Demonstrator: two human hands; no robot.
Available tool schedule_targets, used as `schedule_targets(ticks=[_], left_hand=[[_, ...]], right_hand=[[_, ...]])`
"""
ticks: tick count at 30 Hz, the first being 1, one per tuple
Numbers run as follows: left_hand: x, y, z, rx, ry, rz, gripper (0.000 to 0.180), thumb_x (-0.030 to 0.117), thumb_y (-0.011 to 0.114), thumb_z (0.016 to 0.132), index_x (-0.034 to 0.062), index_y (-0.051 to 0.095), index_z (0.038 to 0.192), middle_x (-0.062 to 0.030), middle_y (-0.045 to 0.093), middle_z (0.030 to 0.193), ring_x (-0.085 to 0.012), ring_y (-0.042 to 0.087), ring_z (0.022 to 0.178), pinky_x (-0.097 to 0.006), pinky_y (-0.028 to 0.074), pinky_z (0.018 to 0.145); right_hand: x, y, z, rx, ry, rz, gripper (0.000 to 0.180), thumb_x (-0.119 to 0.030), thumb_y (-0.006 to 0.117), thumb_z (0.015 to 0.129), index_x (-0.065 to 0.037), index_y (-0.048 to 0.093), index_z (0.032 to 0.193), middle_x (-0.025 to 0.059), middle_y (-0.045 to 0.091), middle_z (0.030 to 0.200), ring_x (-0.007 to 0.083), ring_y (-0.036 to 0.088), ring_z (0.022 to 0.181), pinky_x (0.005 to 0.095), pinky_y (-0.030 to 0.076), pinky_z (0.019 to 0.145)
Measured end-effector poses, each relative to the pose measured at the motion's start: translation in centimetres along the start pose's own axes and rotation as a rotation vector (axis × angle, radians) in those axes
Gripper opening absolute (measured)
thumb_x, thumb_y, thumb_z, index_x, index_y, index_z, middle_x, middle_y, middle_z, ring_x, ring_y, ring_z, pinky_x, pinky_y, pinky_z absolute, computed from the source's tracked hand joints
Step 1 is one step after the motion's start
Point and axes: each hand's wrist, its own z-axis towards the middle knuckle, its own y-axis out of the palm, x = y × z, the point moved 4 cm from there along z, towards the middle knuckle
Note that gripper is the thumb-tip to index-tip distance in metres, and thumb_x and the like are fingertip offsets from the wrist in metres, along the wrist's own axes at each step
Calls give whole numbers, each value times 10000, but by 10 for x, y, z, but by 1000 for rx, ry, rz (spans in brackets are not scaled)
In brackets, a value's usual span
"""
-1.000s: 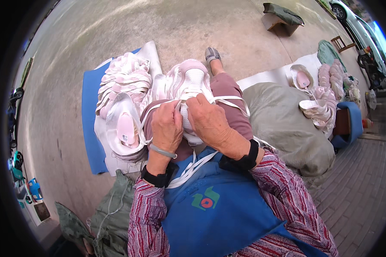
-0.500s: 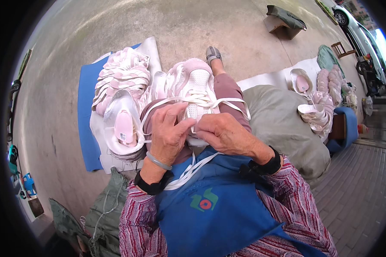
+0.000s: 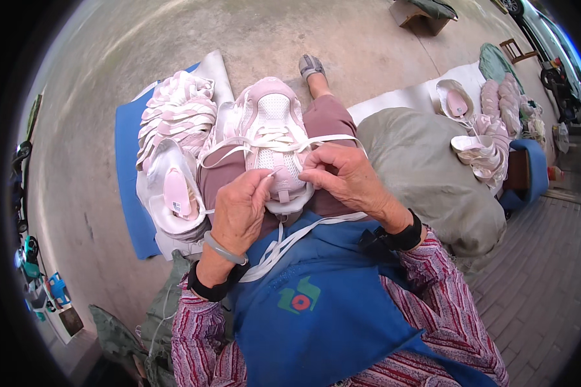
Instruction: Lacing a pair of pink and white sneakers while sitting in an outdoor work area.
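A pink and white sneaker upper (image 3: 274,119) lies across my lap with its toe pointing away from me. White laces (image 3: 274,137) cross its tongue, and their loose ends stretch out to both sides. My left hand (image 3: 239,205) pinches a small pale tip over the heel end; it is too small to name. My right hand (image 3: 343,175) has thumb and forefinger pressed together at the right edge of the upper's opening. What lies between those fingers is hidden. Both hands are close together, a short gap apart, above the collar.
Nested uppers (image 3: 177,106) and another upper with a pink insole (image 3: 177,193) lie at left on a blue sheet (image 3: 128,174). A grey-green sack (image 3: 426,174) bulges at right. Beyond it are more uppers (image 3: 487,151) and a blue chair (image 3: 526,180). White straps (image 3: 284,248) cross my blue apron (image 3: 316,284).
My hands have moved apart slightly, uncovering the heel end of the upper. The left hand has dropped a little and the right has shifted up and right. The view has shifted a little.
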Motion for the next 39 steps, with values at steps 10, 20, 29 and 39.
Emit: schedule_targets(ticks=[10, 20, 29, 39], left_hand=[[16, -3, 13, 74, 86, 324, 111, 117, 607, 894, 22, 609, 950, -215, 624, 783, -382, 631, 732, -440, 472, 615], [21, 5, 22, 4, 95, 756, 58, 98, 573, 886, 40, 573, 881, -158, 561, 756, -377, 586, 694, -454, 447, 601], [20, 11, 21, 110, 216, 518, 69, 66, 597, 872, 41, 606, 936, -150, 567, 792, -353, 588, 729, -417, 468, 649], [13, 7, 24, 223, 269, 468, 67, 43, 629, 832, 33, 613, 896, -130, 548, 851, -320, 593, 784, -397, 481, 647]], right_hand=[[1, 4, 0, 281, -268, -178, 104, -11, 628, 841, -20, 636, 945, 133, 620, 800, 279, 622, 741, 337, 482, 667], [10, 5, 4, 267, -307, -168, 172, -9, 619, 771, -38, 627, 940, 130, 526, 818, 343, 593, 754, 404, 487, 666], [-4, 28, 14, 296, -301, -574, 127, -50, 641, 720, -24, 554, 809, 130, 509, 813, 297, 563, 684, 378, 462, 611], [-3, 29, 17, 275, -315, -628, 113, -68, 638, 702, -33, 562, 777, 118, 521, 800, 283, 572, 669, 388, 469, 609]])
